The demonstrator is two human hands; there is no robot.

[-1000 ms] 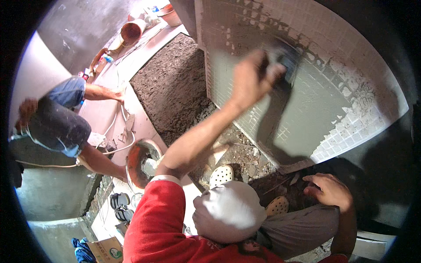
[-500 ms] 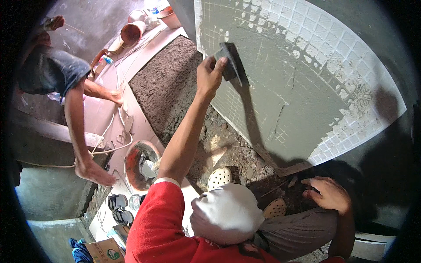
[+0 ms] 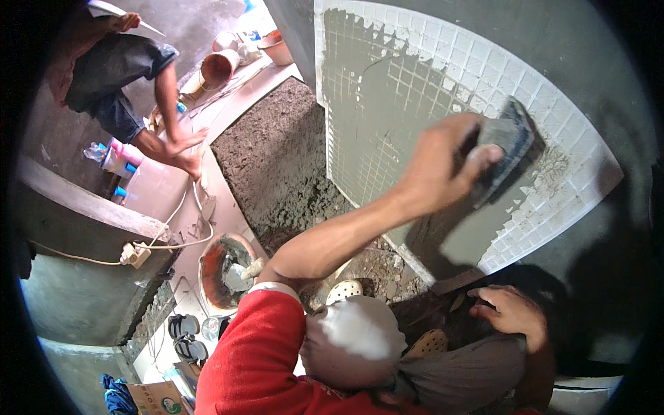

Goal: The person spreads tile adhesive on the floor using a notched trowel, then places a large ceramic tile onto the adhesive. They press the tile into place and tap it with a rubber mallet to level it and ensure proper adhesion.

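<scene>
My left hand (image 3: pixel 446 162) grips a dark plastering float (image 3: pixel 512 149) against or just over a large white panel (image 3: pixel 584 135) with a raised grid. Much of that panel carries a smooth coat of grey mortar (image 3: pixel 366 97); bare grid shows along its curved outer edge and at the float's right. The contact under the float is hidden. My right hand (image 3: pixel 510 311) hangs by my right knee, fingers loosely bent and apart, holding nothing. Left of my left elbow stands an orange tub (image 3: pixel 207 266) with mortar and a trowel (image 3: pixel 238 277) in it.
Rough wet mortar (image 3: pixel 270 145) lies left of the panel, beside pale boards (image 3: pixel 228 204). A cord with a socket block (image 3: pixel 136 254) runs there. Another person's bare foot (image 3: pixel 183 142) rests at the upper left. Buckets (image 3: pixel 220 67), sandals (image 3: pixel 187 335) and a cardboard box (image 3: pixel 155 398) stand about.
My left hand has swept the float right and somewhat down across the panel. My right hand stays by the knee. The other person's legs have shifted, and the view has moved slightly.
</scene>
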